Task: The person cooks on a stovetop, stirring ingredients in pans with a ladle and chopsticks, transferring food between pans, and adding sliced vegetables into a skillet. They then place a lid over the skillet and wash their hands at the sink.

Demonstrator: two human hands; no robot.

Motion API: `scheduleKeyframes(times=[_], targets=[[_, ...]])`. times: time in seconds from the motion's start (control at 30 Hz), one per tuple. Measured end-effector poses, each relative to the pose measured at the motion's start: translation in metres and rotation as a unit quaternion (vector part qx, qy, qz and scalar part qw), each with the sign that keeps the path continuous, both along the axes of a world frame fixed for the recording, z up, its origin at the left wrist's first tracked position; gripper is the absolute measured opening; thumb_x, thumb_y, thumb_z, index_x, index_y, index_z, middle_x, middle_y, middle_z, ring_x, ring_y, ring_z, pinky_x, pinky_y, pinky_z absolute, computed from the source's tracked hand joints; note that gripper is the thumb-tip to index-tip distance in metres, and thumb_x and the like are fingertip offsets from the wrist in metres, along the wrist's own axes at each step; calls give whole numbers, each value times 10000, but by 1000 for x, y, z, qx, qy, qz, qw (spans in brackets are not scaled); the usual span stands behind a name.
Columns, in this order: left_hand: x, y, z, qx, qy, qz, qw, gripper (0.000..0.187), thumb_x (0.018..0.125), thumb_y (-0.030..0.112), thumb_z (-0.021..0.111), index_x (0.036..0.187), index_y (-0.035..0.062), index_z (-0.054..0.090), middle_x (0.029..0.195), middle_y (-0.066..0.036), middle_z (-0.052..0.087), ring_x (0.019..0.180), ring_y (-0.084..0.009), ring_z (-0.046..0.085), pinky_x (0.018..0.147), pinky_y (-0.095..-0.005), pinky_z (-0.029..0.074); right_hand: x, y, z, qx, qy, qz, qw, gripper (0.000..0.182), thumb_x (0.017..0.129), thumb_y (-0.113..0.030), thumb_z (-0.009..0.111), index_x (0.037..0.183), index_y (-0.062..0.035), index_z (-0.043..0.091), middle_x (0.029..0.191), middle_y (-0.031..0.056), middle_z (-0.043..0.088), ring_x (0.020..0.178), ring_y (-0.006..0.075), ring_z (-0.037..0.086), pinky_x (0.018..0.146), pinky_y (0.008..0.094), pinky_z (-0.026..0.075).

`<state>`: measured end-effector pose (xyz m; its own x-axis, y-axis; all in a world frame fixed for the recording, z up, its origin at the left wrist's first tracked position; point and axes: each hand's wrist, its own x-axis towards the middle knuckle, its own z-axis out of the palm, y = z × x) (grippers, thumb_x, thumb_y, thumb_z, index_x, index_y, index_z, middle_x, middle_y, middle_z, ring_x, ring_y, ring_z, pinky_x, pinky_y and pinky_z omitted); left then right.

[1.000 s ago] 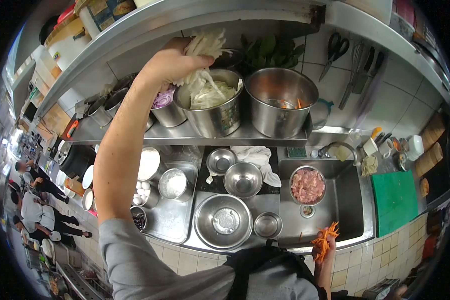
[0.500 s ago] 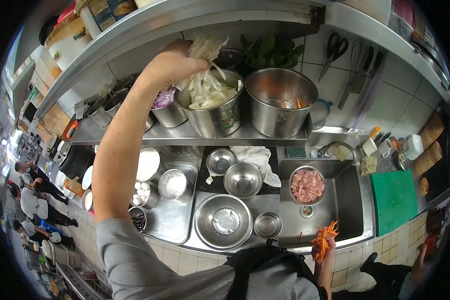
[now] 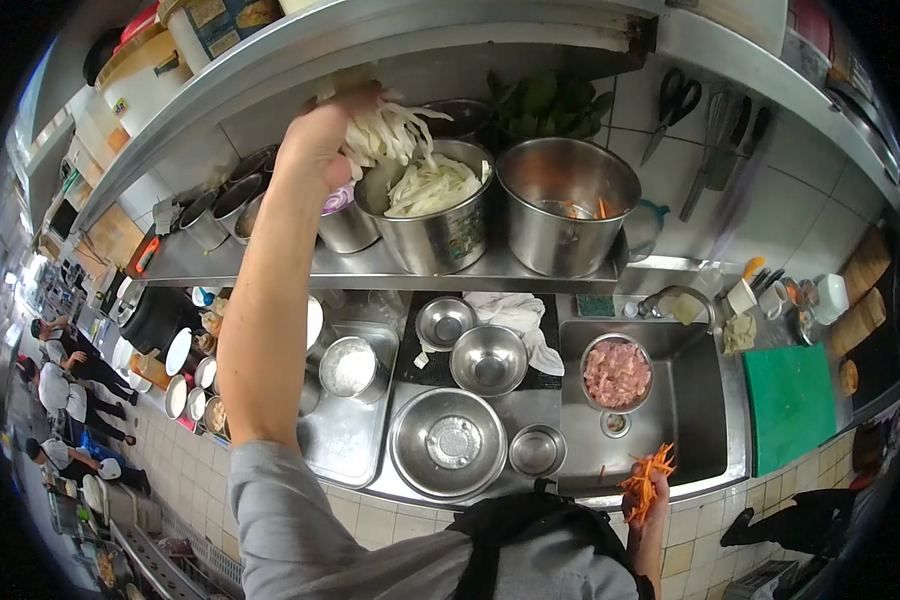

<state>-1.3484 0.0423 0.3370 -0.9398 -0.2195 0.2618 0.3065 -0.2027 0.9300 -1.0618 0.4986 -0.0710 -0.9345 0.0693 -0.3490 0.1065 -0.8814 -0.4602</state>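
Note:
My left hand is raised above the shelf, closed on a loose bunch of shredded cabbage whose strips hang out of the grip. Just below and to the right stands a steel pot with more pale shredded cabbage in it. Low at the right, by the sink's front edge, my right hand is closed around shredded carrot, with orange strips sticking out. A second steel pot on the shelf has a few carrot shreds at its bottom. Sliced purple onion shows partly behind my left wrist.
A bowl of raw meat pieces sits in the sink. Steel bowls stand on the counter beside a tray holding a container of white powder. A green cutting board lies at right. Several people stand far left.
My left hand has moved left and slightly down, carrying the shredded cabbage away from above its pot's middle. My right hand stays nearly still with the carrot.

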Motion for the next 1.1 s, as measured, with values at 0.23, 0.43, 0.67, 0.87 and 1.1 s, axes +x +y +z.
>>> scheduleKeyframes(times=[0.23,0.43,0.67,0.87,1.1], targets=[[0,3,-10,106,21,14,994,272,923,59,675,1156,-70,622,1090,-191,684,993,-329,684,867,-503,573,2,0,-5,6,3,3,1000,290,887,-140,592,1169,-79,559,897,99,679,534,143,626,363,205,476],[39,36,10,-420,-110,114,894,436,846,234,784,1150,-58,672,1062,-167,717,930,-239,660,839,-352,491,11,11,-19,29,-23,-6,999,268,919,-160,566,1181,-105,564,917,91,667,521,132,580,337,210,454],[-10,12,-6,-221,-77,111,966,366,850,150,738,1153,-43,672,1016,-151,715,893,-229,660,762,-354,514,18,7,-6,5,-19,-2,1000,254,918,-166,612,1158,-91,572,885,73,674,572,134,628,370,225,499],[-25,0,-8,-127,2,100,987,392,857,133,741,1194,-41,646,1032,-155,701,881,-238,655,756,-371,520,19,5,-8,37,-22,-45,998,271,914,-157,607,1172,-81,574,906,86,671,563,141,629,383,235,522],[3,13,-4,-393,20,173,903,507,863,293,757,1217,-54,653,1123,-208,699,1074,-308,656,867,-387,508,18,3,-5,-17,-9,-20,1000,280,902,-139,608,1176,-88,574,926,103,677,545,163,638,391,223,540]])
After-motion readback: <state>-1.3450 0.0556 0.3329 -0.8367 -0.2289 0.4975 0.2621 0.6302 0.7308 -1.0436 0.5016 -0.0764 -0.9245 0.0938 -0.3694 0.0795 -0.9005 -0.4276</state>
